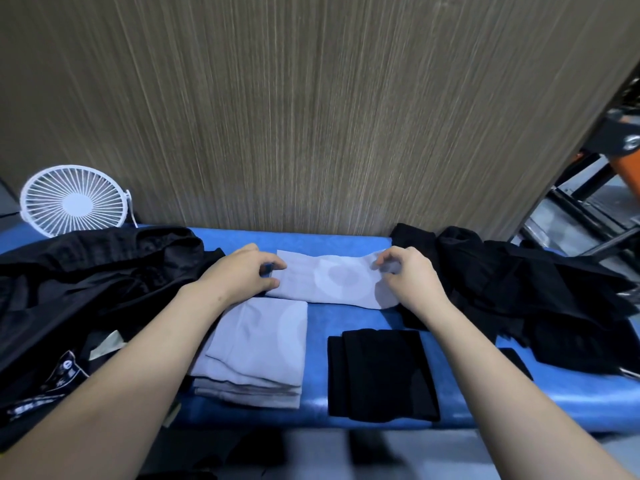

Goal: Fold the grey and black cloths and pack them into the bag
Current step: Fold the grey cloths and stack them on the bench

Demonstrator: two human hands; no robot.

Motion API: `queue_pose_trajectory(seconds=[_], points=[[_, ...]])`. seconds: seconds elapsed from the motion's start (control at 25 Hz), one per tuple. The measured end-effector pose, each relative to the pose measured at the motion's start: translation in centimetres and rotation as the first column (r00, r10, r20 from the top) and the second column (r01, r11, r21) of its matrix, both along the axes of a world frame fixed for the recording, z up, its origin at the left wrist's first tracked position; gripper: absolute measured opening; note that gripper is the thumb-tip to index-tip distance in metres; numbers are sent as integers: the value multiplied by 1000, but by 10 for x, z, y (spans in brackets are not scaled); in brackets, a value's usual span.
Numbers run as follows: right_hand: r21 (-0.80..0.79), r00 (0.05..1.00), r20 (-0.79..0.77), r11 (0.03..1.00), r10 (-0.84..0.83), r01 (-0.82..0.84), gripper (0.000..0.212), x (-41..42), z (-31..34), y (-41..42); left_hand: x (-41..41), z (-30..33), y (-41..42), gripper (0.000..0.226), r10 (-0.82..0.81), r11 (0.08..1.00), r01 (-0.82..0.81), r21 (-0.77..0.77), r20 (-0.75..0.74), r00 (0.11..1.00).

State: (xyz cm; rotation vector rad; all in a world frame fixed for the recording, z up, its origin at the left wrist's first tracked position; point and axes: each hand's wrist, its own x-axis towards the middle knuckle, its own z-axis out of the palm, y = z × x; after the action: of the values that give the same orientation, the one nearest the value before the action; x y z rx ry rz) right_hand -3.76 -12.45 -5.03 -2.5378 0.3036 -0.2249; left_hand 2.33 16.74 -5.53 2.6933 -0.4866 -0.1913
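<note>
A light grey cloth (332,280) lies flat as a long strip across the back of the blue table (381,317). My left hand (239,271) pinches its left end. My right hand (408,275) pinches its right end, which is lifted a little. In front of it, a stack of folded grey cloths (256,351) sits at the left and a folded black cloth (381,374) at the right. A black bag (86,289) lies slumped at the left of the table. A heap of unfolded black cloths (512,285) fills the right side.
A white desk fan (74,200) stands at the back left. A wood-grain panel (311,116) rises directly behind the table. Dark metal framing and an orange object (620,178) are off to the right. The table's front edge runs just below the folded stacks.
</note>
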Motion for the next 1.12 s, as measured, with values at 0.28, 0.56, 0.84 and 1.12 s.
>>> queue_pose_trajectory(seconds=[0.28, 0.56, 0.84, 1.12], points=[[2, 983, 102, 989, 149, -150, 27, 5, 4, 46, -5, 3, -1, 32, -5, 1000, 5, -29, -6, 1000], [233, 958, 151, 933, 243, -273, 41, 18, 9, 87, -5, 3, -1, 32, -23, 988, 16, -155, -45, 999], [212, 932, 97, 907, 351, -363, 40, 30, -3, 112, -3, -1, 0, 32, -19, 974, -4, -229, -100, 995], [332, 912, -21, 863, 410, -381, 47, 29, 0, 119, -6, -2, 2, 17, 47, 977, -43, -208, 12, 999]])
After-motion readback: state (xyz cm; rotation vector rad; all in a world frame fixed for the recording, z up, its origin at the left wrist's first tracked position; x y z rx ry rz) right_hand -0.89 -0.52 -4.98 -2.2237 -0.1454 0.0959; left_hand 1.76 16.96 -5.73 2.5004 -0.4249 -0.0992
